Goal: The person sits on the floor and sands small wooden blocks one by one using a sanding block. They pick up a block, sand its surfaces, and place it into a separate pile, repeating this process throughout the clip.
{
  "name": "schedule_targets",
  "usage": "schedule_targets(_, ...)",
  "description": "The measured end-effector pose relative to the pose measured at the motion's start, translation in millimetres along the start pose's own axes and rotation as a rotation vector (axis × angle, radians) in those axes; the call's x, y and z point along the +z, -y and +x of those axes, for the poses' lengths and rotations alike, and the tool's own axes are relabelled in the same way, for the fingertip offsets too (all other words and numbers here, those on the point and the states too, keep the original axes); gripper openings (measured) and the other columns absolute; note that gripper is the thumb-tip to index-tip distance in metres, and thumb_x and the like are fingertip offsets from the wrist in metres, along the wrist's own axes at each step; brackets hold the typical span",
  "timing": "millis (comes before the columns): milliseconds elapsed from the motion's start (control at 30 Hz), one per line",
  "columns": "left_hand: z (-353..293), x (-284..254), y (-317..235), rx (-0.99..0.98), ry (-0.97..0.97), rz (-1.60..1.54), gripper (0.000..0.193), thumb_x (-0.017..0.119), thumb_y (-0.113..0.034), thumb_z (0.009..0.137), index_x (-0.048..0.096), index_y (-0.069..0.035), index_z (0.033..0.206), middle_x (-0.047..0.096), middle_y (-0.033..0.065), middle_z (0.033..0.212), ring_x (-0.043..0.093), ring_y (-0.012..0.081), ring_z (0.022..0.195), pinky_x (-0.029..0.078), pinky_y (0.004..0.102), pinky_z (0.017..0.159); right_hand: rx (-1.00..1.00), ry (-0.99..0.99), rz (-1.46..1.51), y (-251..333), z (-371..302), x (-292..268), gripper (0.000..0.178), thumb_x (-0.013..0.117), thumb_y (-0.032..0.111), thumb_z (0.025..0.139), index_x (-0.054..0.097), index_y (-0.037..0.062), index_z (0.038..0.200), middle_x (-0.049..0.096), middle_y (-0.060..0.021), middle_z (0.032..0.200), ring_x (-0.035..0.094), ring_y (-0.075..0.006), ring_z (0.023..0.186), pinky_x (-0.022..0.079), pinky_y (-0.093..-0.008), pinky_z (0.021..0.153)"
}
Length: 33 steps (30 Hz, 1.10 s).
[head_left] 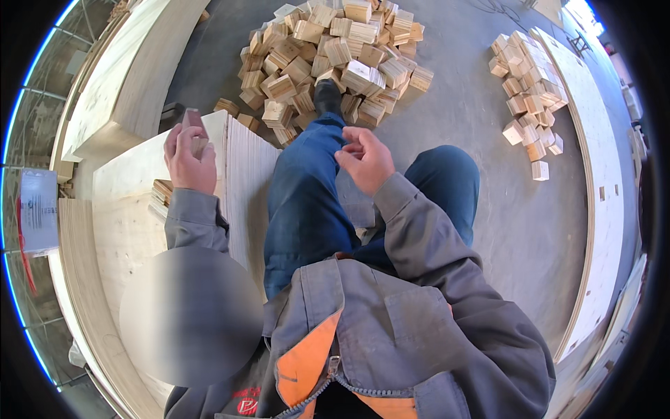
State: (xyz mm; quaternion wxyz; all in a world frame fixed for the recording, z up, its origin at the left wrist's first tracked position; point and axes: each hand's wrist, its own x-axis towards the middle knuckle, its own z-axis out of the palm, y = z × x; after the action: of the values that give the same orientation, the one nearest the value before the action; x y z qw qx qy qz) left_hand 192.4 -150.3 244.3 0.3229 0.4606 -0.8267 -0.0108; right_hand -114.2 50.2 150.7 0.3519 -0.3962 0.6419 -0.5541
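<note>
My left hand [190, 159] is raised over the plywood stack [129, 167] beside my left leg. Its fingers are bent around a small reddish-brown piece [194, 123], whose kind I cannot make out. Close to that wrist, several thin wood pieces [160, 195] lie on the stack's top. My right hand [366, 160] hovers between my knees, fingers loosely curved and apart, with nothing visible in it. Beyond my outstretched left foot, which touches its near edge, is a large heap of wooden blocks [338, 49].
A smaller group of wooden blocks [534, 98] lies on the grey floor [513, 223] at right, beside a long pale panel [593, 167]. More plywood [132, 77] stands at the far left. A white box [38, 209] is at the left edge. A blurred disc hides the lower left.
</note>
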Motion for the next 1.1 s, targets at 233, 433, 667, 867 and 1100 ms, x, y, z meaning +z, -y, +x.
schedule_targets(233,-28,-3,-109,0.153,0.014,-0.412,0.041,0.087,0.003,0.08,0.077,-0.012,0.116,0.065,0.0207,0.145,0.059,0.0399,0.142,0.056,0.0472,0.109,0.402,0.316,0.8,37,-10,32,0.073,0.07,0.034,0.113,0.038,0.007,0.172,0.059,-0.0166,0.158,0.062,-0.0268,0.136,0.054,-0.0465,0.109)
schedule_targets(433,-61,46,-171,0.413,0.021,-0.711,0.045,0.087,0.004,0.075,0.077,-0.012,0.115,0.062,0.0221,0.141,0.063,0.0461,0.131,0.057,0.0498,0.109,0.283,0.416,1.318,4,-13,18,0.084,0.047,0.07,0.114,0.044,0.0062,0.168,0.06,-0.0152,0.158,0.061,-0.0341,0.144,0.052,-0.0479,0.117)
schedule_targets(667,-85,46,-172,0.471,0.262,-0.617,0.077,0.091,-0.008,0.077,0.064,-0.016,0.148,0.051,0.0227,0.16,0.051,0.0488,0.149,0.047,0.0561,0.122,0.406,0.355,1.29,0,-11,9,0.074,0.057,0.062,0.112,0.056,0.003,0.157,0.066,-0.0186,0.15,0.064,-0.0365,0.139,0.051,-0.0517,0.12)
schedule_targets(867,-97,-20,-102,0.232,0.134,-0.551,0.106,0.102,-0.024,0.074,0.049,-0.002,0.163,0.051,0.0258,0.163,0.051,0.0468,0.152,0.043,0.0534,0.126,0.417,-0.004,1.232,-40,1,-24,0.062,0.069,0.05,0.109,0.057,0.0108,0.155,0.072,-0.0157,0.138,0.07,-0.0357,0.122,0.057,-0.0542,0.103)
schedule_targets(1100,-169,-101,20,-0.444,-0.163,-0.302,0.126,0.1,-0.024,0.08,0.019,-0.004,0.176,0.036,0.023,0.175,0.037,0.0412,0.162,0.038,0.0594,0.127,0.358,-0.201,1.071,-26,7,-31,0.059,0.072,0.047,0.109,0.057,0.012,0.155,0.07,-0.0105,0.136,0.068,-0.0348,0.118,0.055,-0.0542,0.096)
